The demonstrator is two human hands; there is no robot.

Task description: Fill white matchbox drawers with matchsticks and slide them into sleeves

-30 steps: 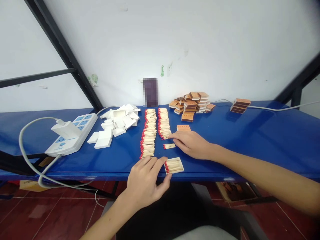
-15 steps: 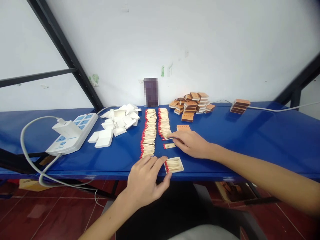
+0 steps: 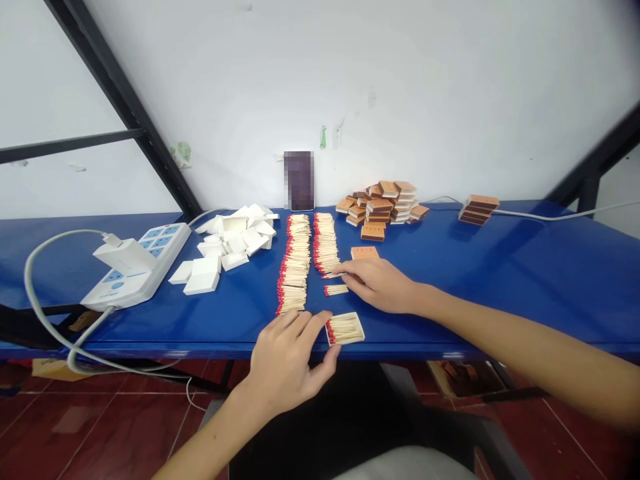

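My left hand (image 3: 290,363) grips a white matchbox tray (image 3: 361,339) at the table's front edge, index finger at the far corner and thumb at the near one. Red-headed matches (image 3: 344,328) lie side by side inside it. My right hand (image 3: 380,285) has its thumb and index fingertips closed on matches at the near end of the right-hand match row (image 3: 326,243). Just below those fingertips lies a small separate group of matches (image 3: 336,290). A longer match row (image 3: 295,263) runs to the left, its near end by my left fingers.
White empty trays (image 3: 235,233) are heaped at left, beside a power strip (image 3: 145,267) with a plugged-in charger and cables. Orange-brown matchbox sleeves (image 3: 380,207) are piled at back right. One sleeve (image 3: 365,253) lies beyond my right hand; a stack (image 3: 479,209) stands farther right.
The whole view has shifted slightly. Both hands keep nearly the same places, the left on the tray and the right at the end of the match row.
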